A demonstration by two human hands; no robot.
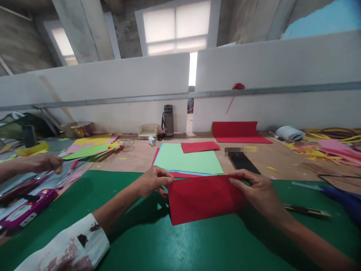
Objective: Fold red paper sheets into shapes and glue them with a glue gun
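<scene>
A red paper sheet (pixel 203 199) is held just above the green cutting mat (pixel 169 241). My left hand (pixel 153 181) pinches its upper left corner. My right hand (pixel 258 190) grips its upper right edge, fingers closed over the paper. The sheet hangs lengthwise between both hands, its lower edge close to the mat. Just beyond it lies a stack of coloured sheets (pixel 188 160), light green on top with a small red piece on it.
Another person's hand (pixel 42 162) works at the left, near a purple tool (pixel 26 210). A black phone (pixel 244 162), a dark bottle (pixel 168 120), a red sheet (pixel 238 132) by the wall, a utility knife (pixel 306 210) and paper scraps (pixel 324 146) lie around.
</scene>
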